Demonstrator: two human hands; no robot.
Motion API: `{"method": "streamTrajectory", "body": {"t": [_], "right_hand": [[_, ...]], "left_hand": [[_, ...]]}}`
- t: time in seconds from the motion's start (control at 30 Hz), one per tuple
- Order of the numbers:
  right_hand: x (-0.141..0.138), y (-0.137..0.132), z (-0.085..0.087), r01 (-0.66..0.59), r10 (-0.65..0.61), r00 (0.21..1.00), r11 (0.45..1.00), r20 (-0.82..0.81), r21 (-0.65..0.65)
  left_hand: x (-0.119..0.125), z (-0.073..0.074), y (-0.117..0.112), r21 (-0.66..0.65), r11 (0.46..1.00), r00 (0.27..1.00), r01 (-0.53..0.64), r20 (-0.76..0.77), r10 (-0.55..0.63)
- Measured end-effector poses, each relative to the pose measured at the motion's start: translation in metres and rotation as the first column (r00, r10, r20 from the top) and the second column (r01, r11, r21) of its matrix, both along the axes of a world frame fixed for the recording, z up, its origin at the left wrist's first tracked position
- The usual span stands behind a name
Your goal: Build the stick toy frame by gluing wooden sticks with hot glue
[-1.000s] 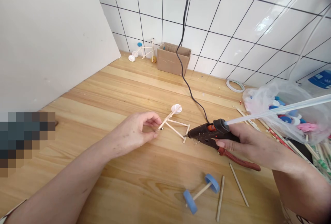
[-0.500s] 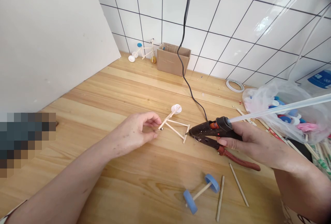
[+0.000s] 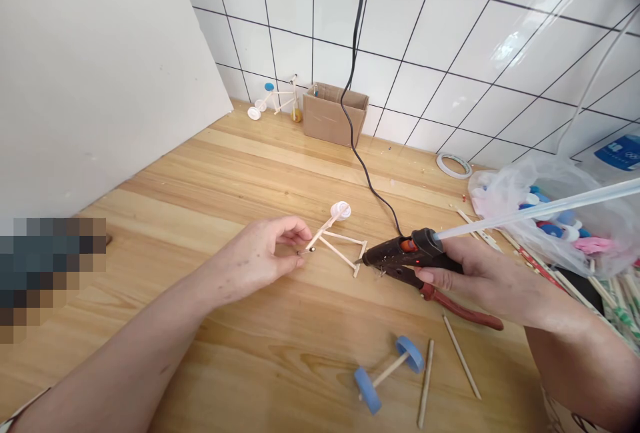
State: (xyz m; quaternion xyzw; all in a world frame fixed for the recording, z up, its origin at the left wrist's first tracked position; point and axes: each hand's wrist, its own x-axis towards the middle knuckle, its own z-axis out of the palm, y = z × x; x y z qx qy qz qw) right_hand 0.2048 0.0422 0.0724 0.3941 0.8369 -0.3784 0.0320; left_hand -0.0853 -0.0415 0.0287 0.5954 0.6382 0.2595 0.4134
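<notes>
The left hand pinches the left end of a small wooden-stick bicycle frame at center, its long axis running right toward the hot glue gun gripped in the right hand, hands apart.

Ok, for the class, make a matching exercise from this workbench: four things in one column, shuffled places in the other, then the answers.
Things
1. Hot glue gun
2. Stick frame
3. Blue-wheeled axle
4. Cardboard box

Places
A. Lying on the wooden table near loose sticks
B. Pinched in the left hand
C. Against the tiled wall, beside a small stick bicycle
D. Held in the right hand

Pairs: 1-D, 2-B, 3-A, 4-C
</notes>
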Motion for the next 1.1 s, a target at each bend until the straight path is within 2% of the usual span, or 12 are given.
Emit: {"method": "streamTrajectory", "body": {"t": [0.17,0.37,0.7,1.1], "right_hand": [[-0.0009,-0.0007,0.0055,0.036,-0.037,0.999,0.999,-0.028,-0.028],[-0.0015,-0.0033,0.0088,0.002,-0.006,0.995,0.999,-0.104,-0.037],[-0.0008,-0.0038,0.0075,0.007,-0.007,0.998,1.000,-0.062,-0.004],[-0.0022,-0.0043,0.0068,0.017,-0.020,0.997,0.999,-0.080,-0.039]], "left_hand": [[-0.0002,0.0009,0.0002,-0.006,1.000,1.000,-0.004,-0.001,0.004],[-0.0004,-0.0001,-0.0004,-0.002,1.000,1.000,-0.005,0.000,0.005],[-0.0010,0.0008,0.0000,-0.002,1.000,1.000,0.002,0.003,-0.002],[0.0008,0.0026,0.0005,-0.009,1.000,1.000,-0.008,-0.001,0.008]]}}
